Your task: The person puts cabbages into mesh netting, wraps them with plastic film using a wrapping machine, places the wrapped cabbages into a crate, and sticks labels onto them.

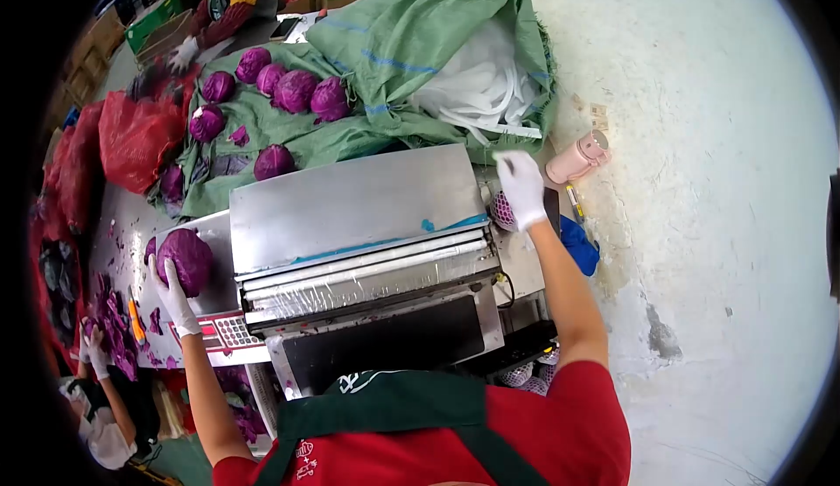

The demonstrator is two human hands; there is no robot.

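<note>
My left hand [175,300], in a white glove, grips a red cabbage [187,260] from the near side. That cabbage sits over the scale [223,223] at the left of the wrapping machine [359,210]. A second purple piece partly shows behind my fingers. My gloved right hand [522,190] is raised beyond the machine's right end, its fingers apart and slightly bent, with nothing visible in them. Just beside and below it lies a red cabbage in a white foam net [502,211]. Clear film [376,280] stretches across the machine's front.
Several red cabbages [296,90] lie on a green sack [254,127]. White foam nets [481,83] fill another sack. A pink bottle [577,157] stands by the wall. An orange-handled knife [136,318] lies near trimmed leaves. Co-workers' gloved hands [94,350] are at left and top left.
</note>
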